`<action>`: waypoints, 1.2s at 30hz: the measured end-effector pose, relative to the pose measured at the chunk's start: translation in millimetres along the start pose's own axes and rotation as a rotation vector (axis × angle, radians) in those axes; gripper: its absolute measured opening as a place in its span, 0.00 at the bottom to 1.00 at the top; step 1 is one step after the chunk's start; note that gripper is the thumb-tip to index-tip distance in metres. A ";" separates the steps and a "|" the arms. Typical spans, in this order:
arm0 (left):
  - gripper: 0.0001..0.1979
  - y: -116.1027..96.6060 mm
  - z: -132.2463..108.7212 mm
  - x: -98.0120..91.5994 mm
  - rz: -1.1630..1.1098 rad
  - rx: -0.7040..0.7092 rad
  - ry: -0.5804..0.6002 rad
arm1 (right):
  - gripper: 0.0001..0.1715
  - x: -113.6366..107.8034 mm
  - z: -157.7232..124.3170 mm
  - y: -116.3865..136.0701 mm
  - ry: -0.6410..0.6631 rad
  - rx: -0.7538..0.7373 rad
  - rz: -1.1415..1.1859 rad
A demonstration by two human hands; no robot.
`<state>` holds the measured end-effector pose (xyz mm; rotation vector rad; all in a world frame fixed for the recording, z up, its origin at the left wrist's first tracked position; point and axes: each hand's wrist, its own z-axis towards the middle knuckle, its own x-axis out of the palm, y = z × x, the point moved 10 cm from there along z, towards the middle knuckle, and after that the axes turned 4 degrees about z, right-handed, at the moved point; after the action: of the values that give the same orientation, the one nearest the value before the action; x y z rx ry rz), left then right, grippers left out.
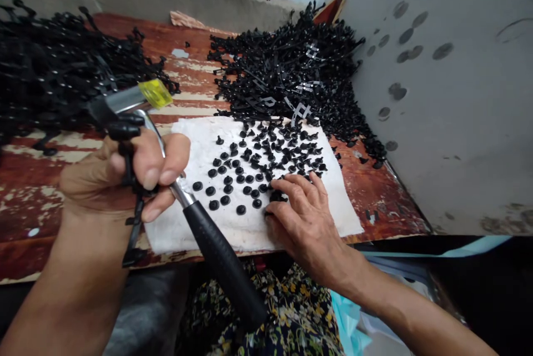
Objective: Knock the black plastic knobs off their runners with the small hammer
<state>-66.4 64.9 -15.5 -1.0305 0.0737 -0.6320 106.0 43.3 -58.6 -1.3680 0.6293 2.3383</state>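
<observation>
In my left hand (137, 167), raised at the left, the fingers are closed round a hammer (216, 250) by its metal neck. Its black rubber handle slants down toward my lap, and yellow tape wraps one end of the head. A black jointed plastic part (134, 217) hangs from the same hand. My right hand (306, 211) reaches onto a white cloth (179, 234) with fingers curled down among small black rubber suction cups (240, 210). The fingertips touch dark pieces at the cloth's right middle; whether they grip one cannot be made out.
A heap of black plastic linkages (287, 67) stands behind the cloth, with a few grey pieces on it. Another black heap (54, 67) fills the left side. A grey spotted panel (449, 95) rises at the right. The worn red-brown tabletop (387, 206) ends near my lap.
</observation>
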 end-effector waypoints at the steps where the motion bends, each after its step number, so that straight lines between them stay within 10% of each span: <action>1: 0.10 0.5 -0.2 1.2 -0.012 0.000 0.021 | 0.04 1.2 -0.8 0.0 -0.012 0.001 -0.008; 26: 0.11 3.4 -3.4 -0.5 -0.046 -0.022 0.059 | 0.09 6.4 20.3 -0.8 0.008 0.042 0.078; 36: 0.11 2.5 -8.5 -5.4 -0.073 -0.051 0.030 | 0.13 34.6 98.8 -2.9 0.205 -0.009 -0.058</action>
<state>-72.7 62.0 -23.3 -1.0771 0.0793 -0.7151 20.1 102.1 -46.9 -1.6223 0.6286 2.1757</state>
